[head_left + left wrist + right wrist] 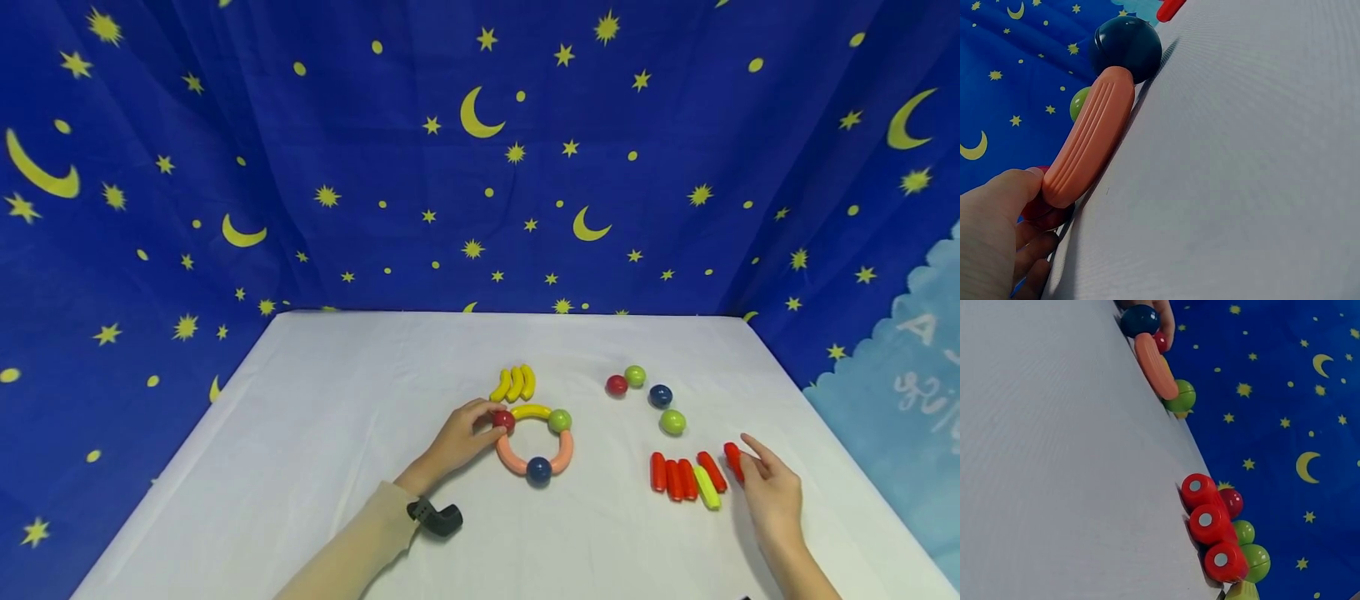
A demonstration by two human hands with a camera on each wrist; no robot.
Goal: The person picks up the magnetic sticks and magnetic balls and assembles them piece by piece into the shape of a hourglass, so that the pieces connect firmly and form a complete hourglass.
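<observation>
My left hand (461, 435) holds a red ball (503, 422) between thumb and fingers. That ball belongs to a ring with a yellow curved piece (532, 412), a green ball (559, 421), a dark blue ball (538, 471) and two salmon curved pieces (1091, 137). In the left wrist view, my thumb (1013, 187) lies against the red ball, by the end of one salmon piece. Off to the right, my right hand (774, 492) pinches a red rod (732, 460) between thumb and fingers, beside a row of rods.
Several red rods (658, 472) and one yellow-green rod (707, 487) lie left of my right hand. Behind them are loose balls: one red (617, 385), one blue (661, 396), two green (673, 422). Yellow curved pieces (515, 383) lie behind the ring on the white table (360, 375).
</observation>
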